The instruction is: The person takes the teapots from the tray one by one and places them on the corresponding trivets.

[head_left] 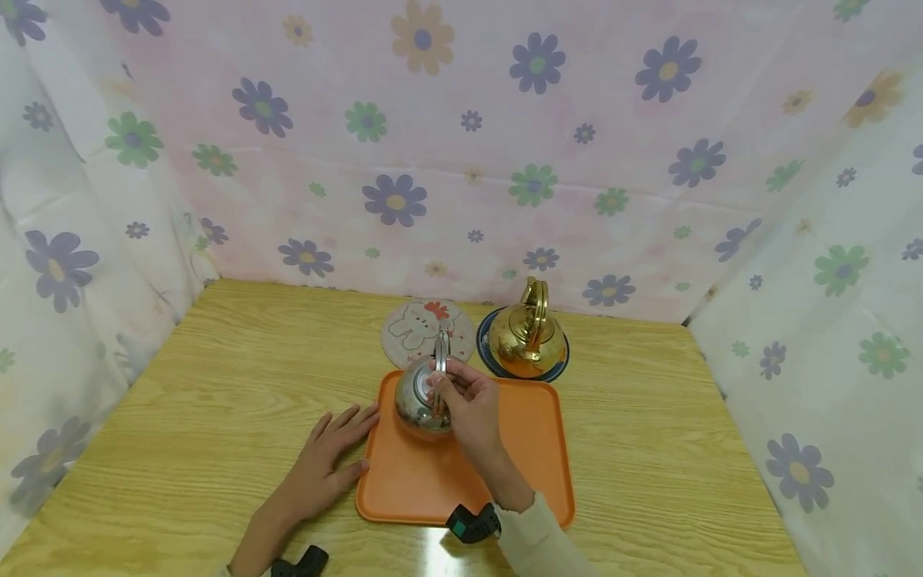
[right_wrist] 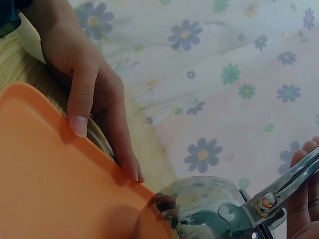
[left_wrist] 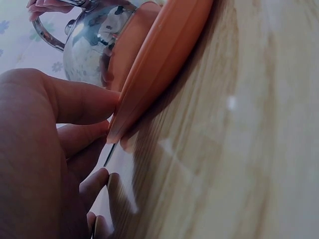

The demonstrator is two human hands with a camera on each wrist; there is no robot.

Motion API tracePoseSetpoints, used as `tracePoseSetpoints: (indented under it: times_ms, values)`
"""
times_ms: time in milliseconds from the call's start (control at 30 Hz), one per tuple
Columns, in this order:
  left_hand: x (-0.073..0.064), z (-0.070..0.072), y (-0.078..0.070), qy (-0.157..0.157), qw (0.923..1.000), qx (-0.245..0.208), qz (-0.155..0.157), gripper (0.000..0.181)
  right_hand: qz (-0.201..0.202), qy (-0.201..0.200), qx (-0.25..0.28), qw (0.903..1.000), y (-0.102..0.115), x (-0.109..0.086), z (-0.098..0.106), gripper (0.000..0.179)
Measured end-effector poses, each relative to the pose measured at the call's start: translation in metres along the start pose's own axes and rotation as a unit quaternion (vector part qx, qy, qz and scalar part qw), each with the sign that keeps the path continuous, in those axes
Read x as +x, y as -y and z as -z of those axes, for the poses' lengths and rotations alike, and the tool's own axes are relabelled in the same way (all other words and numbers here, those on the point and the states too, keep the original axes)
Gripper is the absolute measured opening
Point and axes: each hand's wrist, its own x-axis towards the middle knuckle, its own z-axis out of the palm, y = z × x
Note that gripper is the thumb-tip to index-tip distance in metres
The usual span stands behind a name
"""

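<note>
While gripping silver kettle (head_left: pixel 414 401) by handle (head_left: pixel 442 346) with curled fingers of right hand (head_left: pixel 472 407), touching left rim of orange tray (head_left: pixel 425 489) with extended, spread fingers of left hand (head_left: pixel 320 465). Have silver kettle over tray's back-left; can't tell if touching. See gold kettle (head_left: pixel 512 346) on blue plate (head_left: pixel 485 353).

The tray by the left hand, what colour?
The tray is orange, best seen in the head view.

wood-grain table (head_left: pixel 649 449) occupies the lower frame. floral-printed sheeting (head_left: pixel 461 152), probably cloth, covers the upper frame and both side edges. a bright reflection (head_left: pixel 437 554) lies on the table at bottom centre.
</note>
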Motion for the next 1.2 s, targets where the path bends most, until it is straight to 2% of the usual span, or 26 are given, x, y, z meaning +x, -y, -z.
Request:
tracePoseSetpoints:
  times_ms: [500, 1200]
  values:
    - [0.001, -0.002, 0.0, 0.0, 0.9999, -0.014, -0.003, 0.059, 0.004, 0.003, 0.02, 0.9998, 0.001, 0.007, 0.004, 0.025]
    - [-0.001, -0.002, 0.002, 0.002, 1.0, -0.001, 0.003, 0.059, 0.016, 0.011, 0.018, 0.9997, -0.002, 0.015, 0.002, 0.025]
